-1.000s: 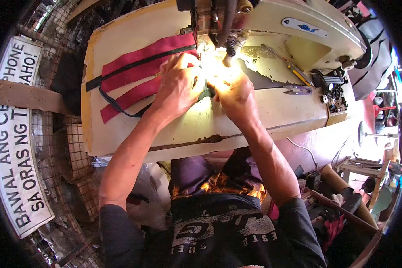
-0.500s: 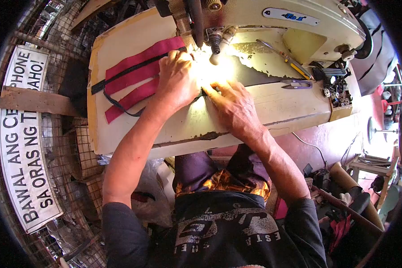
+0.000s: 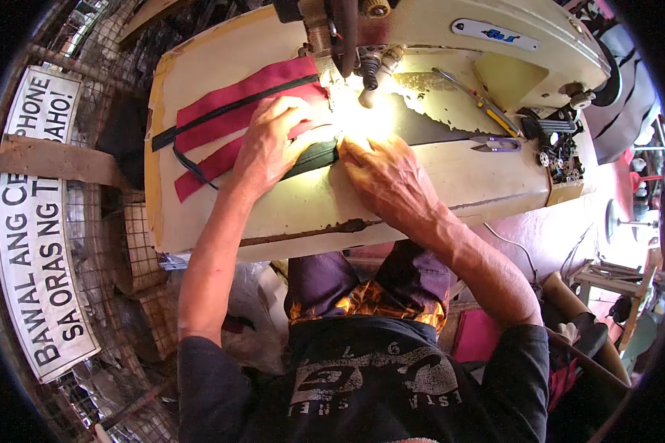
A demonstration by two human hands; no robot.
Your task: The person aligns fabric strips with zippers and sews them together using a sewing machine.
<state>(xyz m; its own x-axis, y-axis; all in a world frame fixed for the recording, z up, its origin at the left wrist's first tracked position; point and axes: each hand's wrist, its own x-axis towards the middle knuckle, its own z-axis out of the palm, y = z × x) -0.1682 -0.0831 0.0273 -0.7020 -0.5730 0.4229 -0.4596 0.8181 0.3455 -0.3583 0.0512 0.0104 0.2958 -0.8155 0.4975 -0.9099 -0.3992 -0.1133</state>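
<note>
Red fabric strips with a black zipper-like band (image 3: 229, 111) lie on the sewing machine table (image 3: 451, 173), left of the needle area. My left hand (image 3: 273, 140) rests over the red fabric, thumb apart from its fingers, touching a dark green folded piece (image 3: 312, 156). At the right end of that green piece is my right hand (image 3: 384, 173), its fingertips bent down in the glare beside it. Whether those fingertips pinch the cloth is washed out by the bright lamp light. The sewing machine (image 3: 524, 40) stands just beyond both hands.
To the right on the table lie a yellow cutter (image 3: 491, 114), thread snips (image 3: 496, 145) and a tray of bobbins (image 3: 561, 166). A printed sign (image 3: 41, 244) hangs on wire mesh at the left. Rolls and tools stand at the lower right.
My left hand has shifted down and opened out from a closed grasp, uncovering more of the green piece. My right hand stays near the lamp light, its fingers more curled.
</note>
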